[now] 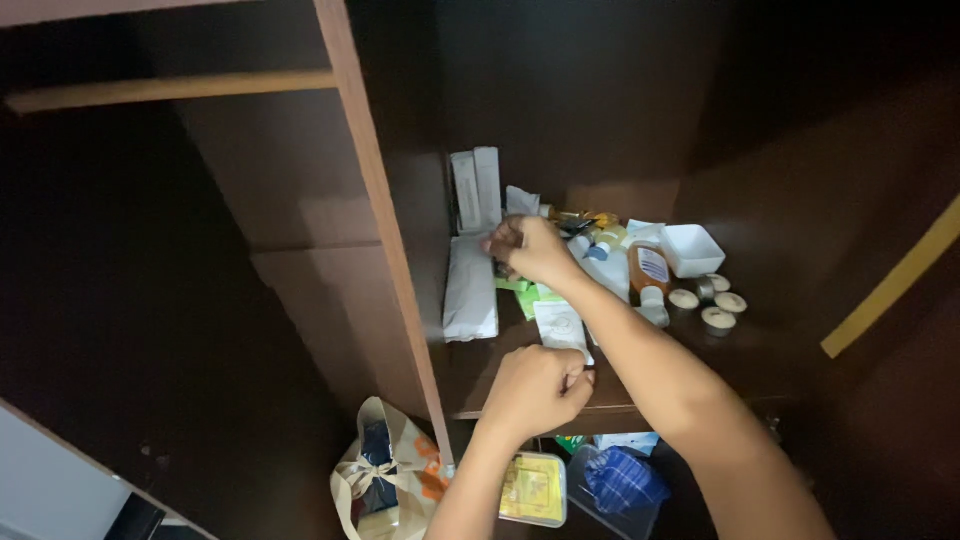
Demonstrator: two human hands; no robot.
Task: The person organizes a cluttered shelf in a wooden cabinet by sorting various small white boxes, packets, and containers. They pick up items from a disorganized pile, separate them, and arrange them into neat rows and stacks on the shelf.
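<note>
head view, white tub empty, left hand fisted on sachet, right hand grip unclear

The shelf is crowded. A white packet lies by the wooden wall on the left. Bottles, a white box and little round tubs fill the back and right. Bare shelf shows only along the front edge.

right hand hides item under fingers; left hand fist contents unclear.
</note>
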